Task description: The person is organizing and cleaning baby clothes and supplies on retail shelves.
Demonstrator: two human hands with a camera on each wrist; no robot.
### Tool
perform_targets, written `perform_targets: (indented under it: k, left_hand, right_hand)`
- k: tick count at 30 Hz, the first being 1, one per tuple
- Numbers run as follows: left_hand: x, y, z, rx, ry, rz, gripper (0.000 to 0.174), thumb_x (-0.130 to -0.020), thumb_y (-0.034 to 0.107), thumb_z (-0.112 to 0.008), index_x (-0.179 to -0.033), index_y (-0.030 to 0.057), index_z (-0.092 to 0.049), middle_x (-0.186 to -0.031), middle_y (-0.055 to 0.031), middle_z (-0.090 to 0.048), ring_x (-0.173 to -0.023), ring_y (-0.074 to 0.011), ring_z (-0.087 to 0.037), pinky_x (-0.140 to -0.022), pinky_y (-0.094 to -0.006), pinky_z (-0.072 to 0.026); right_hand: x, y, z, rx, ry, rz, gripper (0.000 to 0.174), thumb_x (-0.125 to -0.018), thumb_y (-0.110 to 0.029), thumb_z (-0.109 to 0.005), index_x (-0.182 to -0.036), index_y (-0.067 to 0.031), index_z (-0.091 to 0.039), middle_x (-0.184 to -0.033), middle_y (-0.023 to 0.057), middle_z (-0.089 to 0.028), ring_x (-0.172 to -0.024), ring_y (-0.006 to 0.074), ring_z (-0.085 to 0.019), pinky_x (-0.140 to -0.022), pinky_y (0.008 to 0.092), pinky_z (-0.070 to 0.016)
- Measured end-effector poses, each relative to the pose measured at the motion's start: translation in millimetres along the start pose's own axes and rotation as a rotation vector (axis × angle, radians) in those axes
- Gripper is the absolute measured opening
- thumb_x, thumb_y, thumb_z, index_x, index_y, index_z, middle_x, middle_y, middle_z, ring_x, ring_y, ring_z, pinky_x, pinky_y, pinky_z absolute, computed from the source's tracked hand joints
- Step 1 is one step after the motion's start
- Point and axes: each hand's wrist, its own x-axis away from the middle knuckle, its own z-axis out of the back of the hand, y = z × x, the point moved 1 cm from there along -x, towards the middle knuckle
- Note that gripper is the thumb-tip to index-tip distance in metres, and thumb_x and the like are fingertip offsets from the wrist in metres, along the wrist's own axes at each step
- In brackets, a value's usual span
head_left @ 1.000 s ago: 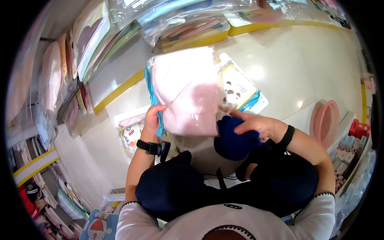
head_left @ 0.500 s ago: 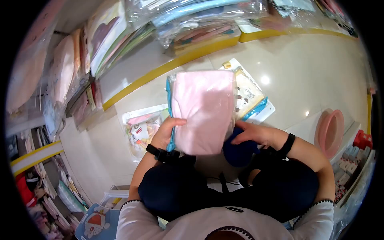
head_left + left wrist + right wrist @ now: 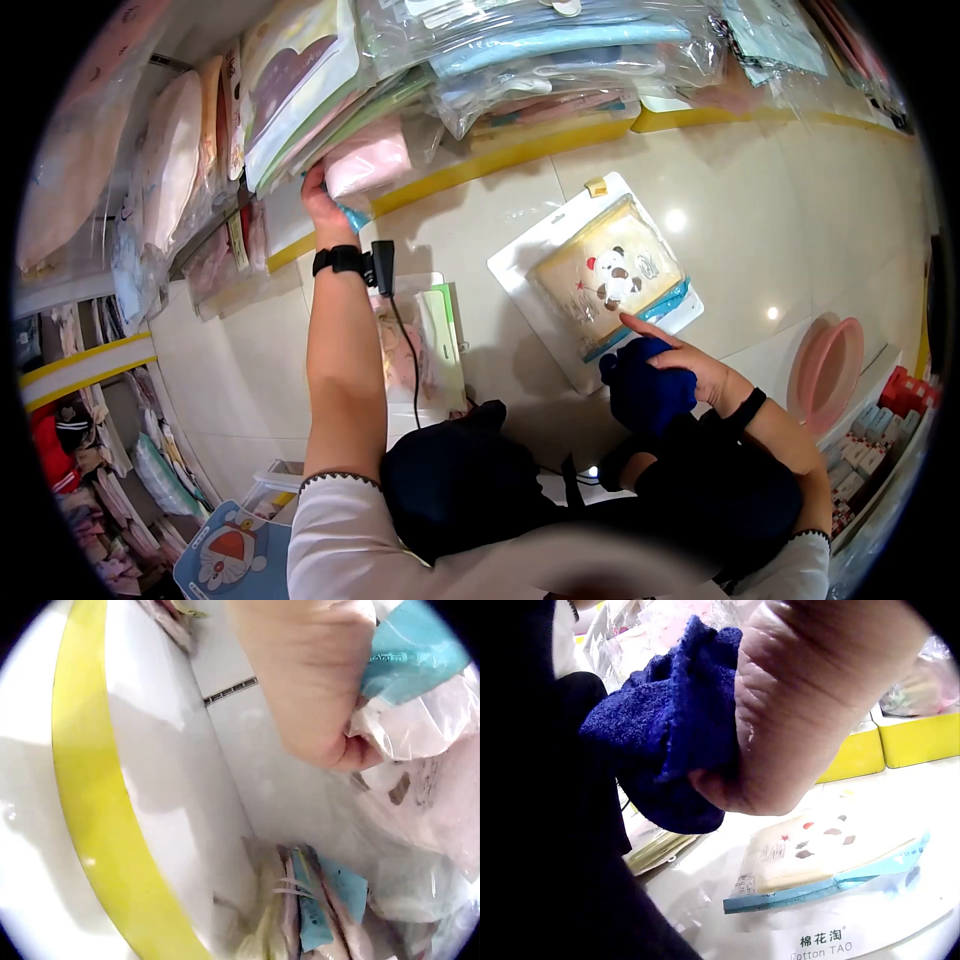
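Note:
At the lower shelf on the left, my left hand [image 3: 322,205] grips a pink package [image 3: 368,158] in clear plastic by its blue-edged end. In the left wrist view the fingers [image 3: 337,742] curl round the wrapper beside its blue strip [image 3: 420,652]. Close to my right knee, the right hand [image 3: 705,370] holds a bunched dark blue terry cloth [image 3: 650,390], index finger stretched out past it. Just beyond that fingertip, a cream package with a panda print [image 3: 610,270] lies on a white backing card [image 3: 530,250] on the floor.
Shelves with a yellow edge strip [image 3: 500,160] run along the far side, stacked with bagged textiles [image 3: 560,60]. Another packaged item [image 3: 410,340] lies on the floor near my left knee. A pink basin [image 3: 830,375] stands at the right. A cable [image 3: 405,340] trails from my left wrist.
My left hand has carried the pink package from in front of me to the shelf at the far left, uncovering the panda package. The right hand, still holding the blue cloth, has shifted slightly right.

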Motion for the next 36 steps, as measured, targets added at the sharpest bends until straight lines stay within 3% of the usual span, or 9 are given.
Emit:
perform_targets:
  k: [4,6,15,16,19,20,21,25,36]
  left_hand:
    - [-16.5,-22.1,-29.2,-0.058,0.322,-0.130,0.035,-0.081,0.022,-0.046,-0.109,0.0030,-0.057,-0.109,-0.0131,-0.060,-0.097,-0.0300,-0.058,-0.086,-0.0428,-0.0475]
    - [-43.6,-9.9,1.1,0.080,0.139,0.098,0.036,-0.085,0.034,-0.046,-0.109,0.0100,-0.056,-0.106,-0.0108,-0.061,-0.092,-0.0290,-0.059,-0.074,-0.0469,-0.0493]
    - [-87.8,-5.9,24.0,-0.538,0.225,0.318,0.035,-0.088,0.034,-0.043,-0.102,0.0034,-0.056,-0.090,-0.0114,-0.060,-0.074,-0.0268,-0.057,-0.062,-0.0386,-0.0470]
    - [-79.6,-4.9,22.8,-0.673,-0.099,0.375,0.035,-0.089,0.030,-0.041,-0.100,-0.0003,-0.055,-0.090,-0.0132,-0.058,-0.076,-0.0261,-0.056,-0.066,-0.0368,-0.0471]
    - [-80.9,-27.1,30.8,-0.222,0.048,0.553,0.030,-0.087,0.021,-0.043,-0.095,-0.0057,-0.055,-0.089,-0.0180,-0.059,-0.079,-0.0246,-0.058,-0.069,-0.0346,-0.0483]
    - [-59.2,-36.5,-11.1,-0.142,0.141,0.506,0.028,-0.086,0.019,-0.044,-0.094,-0.0054,-0.055,-0.087,-0.0164,-0.060,-0.080,-0.0240,-0.059,-0.071,-0.0332,-0.0489]
    - [-72.4,-26.2,2.2,-0.389,-0.111,0.515,0.027,-0.086,0.018,-0.043,-0.092,-0.0033,-0.058,-0.089,-0.0142,-0.061,-0.081,-0.0241,-0.060,-0.073,-0.0327,-0.0493]
    - [-71.8,-20.1,-22.5,-0.644,0.189,-0.009,0.024,-0.085,0.021,-0.049,-0.089,0.0014,-0.061,-0.097,-0.0119,-0.061,-0.087,-0.0247,-0.058,-0.075,-0.0331,-0.0469]
    - [-81.4,-68.1,-78.6,-0.346,0.018,0.075,0.020,-0.085,0.019,-0.050,-0.088,0.0005,-0.059,-0.092,-0.0119,-0.059,-0.085,-0.0238,-0.056,-0.074,-0.0335,-0.0453]
  right_hand:
    - [6.4,5.9,4.8,-0.054,0.028,-0.030,0.066,-0.078,-0.003,-0.051,-0.140,-0.0105,-0.028,-0.140,0.0068,-0.032,-0.121,0.0203,-0.041,-0.100,0.0325,-0.0335]
    - [8.5,6.6,5.8,-0.087,0.035,-0.049,0.066,-0.078,-0.005,-0.053,-0.140,-0.0104,-0.028,-0.138,0.0079,-0.035,-0.119,0.0208,-0.043,-0.100,0.0334,-0.0345]
    - [12.5,12.7,18.6,-0.099,0.055,-0.004,0.065,-0.078,-0.009,-0.056,-0.138,-0.0090,-0.030,-0.131,0.0094,-0.042,-0.115,0.0230,-0.046,-0.099,0.0346,-0.0364]
    - [11.9,13.0,17.4,-0.088,0.069,0.003,0.065,-0.078,-0.009,-0.056,-0.138,-0.0084,-0.031,-0.131,0.0090,-0.042,-0.116,0.0231,-0.046,-0.099,0.0346,-0.0361]
    - [12.9,14.1,18.2,-0.075,0.093,-0.005,0.065,-0.078,-0.009,-0.056,-0.138,-0.0065,-0.031,-0.135,0.0096,-0.038,-0.117,0.0236,-0.045,-0.099,0.0347,-0.0360]
    - [14.0,14.0,19.4,-0.062,0.098,0.008,0.065,-0.078,-0.009,-0.056,-0.138,-0.0061,-0.031,-0.136,0.0097,-0.037,-0.118,0.0236,-0.045,-0.099,0.0348,-0.0361]
    - [12.0,15.2,17.5,-0.055,0.087,0.014,0.065,-0.078,-0.009,-0.056,-0.137,-0.0056,-0.031,-0.137,0.0099,-0.036,-0.119,0.0237,-0.044,-0.099,0.0348,-0.0361]
    - [11.6,18.9,16.6,-0.154,0.102,-0.080,0.067,-0.074,-0.010,-0.058,-0.136,-0.0052,-0.033,-0.138,0.0096,-0.036,-0.118,0.0239,-0.044,-0.100,0.0350,-0.0354]
    - [9.9,15.9,11.4,-0.063,0.114,-0.091,0.063,-0.075,-0.012,-0.060,-0.133,-0.0068,-0.037,-0.124,0.0156,-0.047,-0.111,0.0274,-0.050,-0.097,0.0376,-0.0395]
